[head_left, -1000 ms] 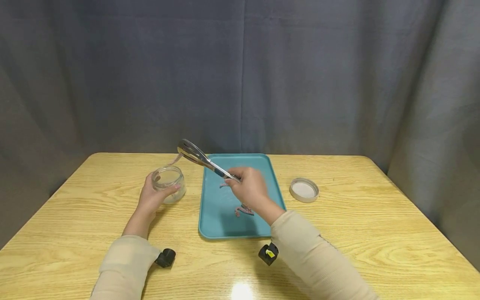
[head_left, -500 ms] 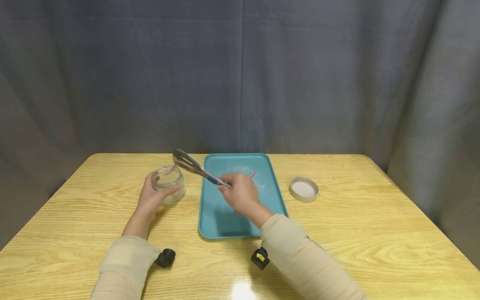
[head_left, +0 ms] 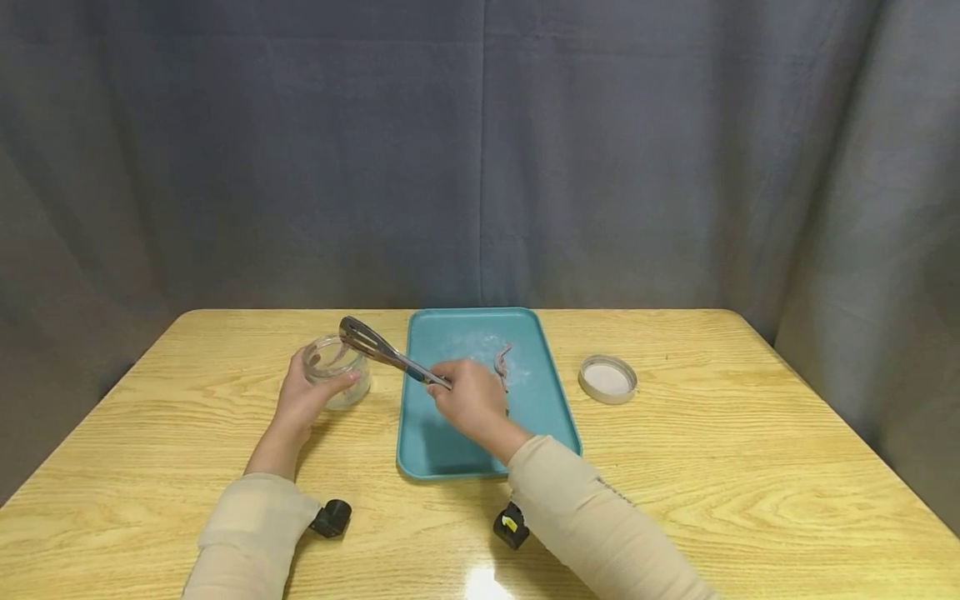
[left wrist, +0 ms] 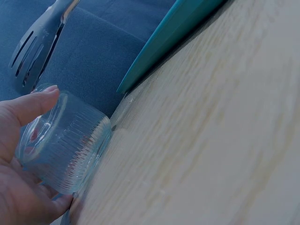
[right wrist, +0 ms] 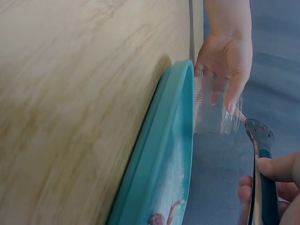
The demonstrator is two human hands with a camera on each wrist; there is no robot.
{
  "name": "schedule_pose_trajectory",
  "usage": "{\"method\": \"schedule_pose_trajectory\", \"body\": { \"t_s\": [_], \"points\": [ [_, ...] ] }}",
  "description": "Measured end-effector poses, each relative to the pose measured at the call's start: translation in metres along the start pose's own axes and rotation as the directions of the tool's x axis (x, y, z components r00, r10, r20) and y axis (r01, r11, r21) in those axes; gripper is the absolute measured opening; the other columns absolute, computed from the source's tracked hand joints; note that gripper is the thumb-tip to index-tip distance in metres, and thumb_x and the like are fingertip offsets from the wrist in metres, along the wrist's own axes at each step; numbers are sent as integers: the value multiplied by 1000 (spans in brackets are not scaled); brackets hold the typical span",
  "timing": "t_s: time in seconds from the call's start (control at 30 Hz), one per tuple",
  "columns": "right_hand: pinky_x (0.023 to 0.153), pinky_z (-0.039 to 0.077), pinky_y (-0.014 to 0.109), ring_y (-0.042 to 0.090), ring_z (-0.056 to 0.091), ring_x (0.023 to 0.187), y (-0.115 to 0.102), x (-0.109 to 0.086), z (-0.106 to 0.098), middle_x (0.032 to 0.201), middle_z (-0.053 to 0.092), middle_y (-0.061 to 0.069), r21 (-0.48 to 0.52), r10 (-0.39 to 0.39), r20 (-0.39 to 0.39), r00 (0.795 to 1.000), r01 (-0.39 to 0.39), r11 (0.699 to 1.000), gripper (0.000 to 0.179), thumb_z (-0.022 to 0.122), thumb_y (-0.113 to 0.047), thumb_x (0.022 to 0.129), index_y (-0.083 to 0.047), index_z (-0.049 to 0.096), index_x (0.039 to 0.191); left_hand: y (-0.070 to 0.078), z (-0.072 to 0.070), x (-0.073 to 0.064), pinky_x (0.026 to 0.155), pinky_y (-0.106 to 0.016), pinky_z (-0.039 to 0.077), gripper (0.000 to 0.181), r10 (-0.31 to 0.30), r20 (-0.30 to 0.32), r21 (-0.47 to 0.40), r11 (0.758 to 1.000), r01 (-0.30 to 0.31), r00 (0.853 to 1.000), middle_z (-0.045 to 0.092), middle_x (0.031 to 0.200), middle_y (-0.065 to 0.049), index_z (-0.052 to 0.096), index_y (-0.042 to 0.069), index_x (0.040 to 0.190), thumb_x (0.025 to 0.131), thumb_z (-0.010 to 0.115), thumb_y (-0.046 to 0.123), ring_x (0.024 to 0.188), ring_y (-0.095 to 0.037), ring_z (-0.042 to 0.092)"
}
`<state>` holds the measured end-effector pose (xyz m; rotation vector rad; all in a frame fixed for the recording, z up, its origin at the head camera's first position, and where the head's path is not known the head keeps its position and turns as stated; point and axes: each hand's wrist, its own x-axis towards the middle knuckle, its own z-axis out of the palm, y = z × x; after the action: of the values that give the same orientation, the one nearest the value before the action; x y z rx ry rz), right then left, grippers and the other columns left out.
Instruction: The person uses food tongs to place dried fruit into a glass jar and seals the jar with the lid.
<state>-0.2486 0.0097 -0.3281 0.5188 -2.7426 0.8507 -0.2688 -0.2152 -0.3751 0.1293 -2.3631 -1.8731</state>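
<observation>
My left hand (head_left: 298, 398) grips a clear ribbed glass jar (head_left: 356, 385) by its side, thumb up at the rim; the jar is uncovered and stands on the table left of the tray. My right hand (head_left: 472, 398) holds metal tongs (head_left: 375, 343) with dark blue grip parts above the teal tray (head_left: 420, 454). Their slotted heads (left wrist: 27, 55) are over the jar's mouth. From them a thin pinkish strip (head_left: 342, 353) hangs down into the opening. More pinkish strips (right wrist: 174, 211) lie on the tray, partly hidden behind my right hand in the head view.
A round lid (head_left: 607, 380), pale inside, lies upturned to the right of the tray. Whitish smears (head_left: 468, 343) mark the tray's far half. A grey curtain (head_left: 480, 167) hangs behind the table's back edge. Black wrist cameras (head_left: 332, 517) stick out beside both sleeves.
The tongs have come down and a little left, lowering the pinkish strip into the jar's mouth. My right forearm has shifted left and nearer to me. My left hand and the jar stay put.
</observation>
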Motion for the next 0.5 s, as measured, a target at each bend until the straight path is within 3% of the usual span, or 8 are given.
{"method": "schedule_pose_trajectory", "body": {
  "t_s": [0.5],
  "points": [
    [38,33,23,9,42,46,-4,1,1,64,56,-8,22,4,19,1000,-4,1000,11,60,-20,81,-17,68,89,1,1,-1,96,-52,15,94,-1,-21,17,1000,2,1000,11,140,-15,4,11,139,74,69,29,124,-38,11]
  ]
}}
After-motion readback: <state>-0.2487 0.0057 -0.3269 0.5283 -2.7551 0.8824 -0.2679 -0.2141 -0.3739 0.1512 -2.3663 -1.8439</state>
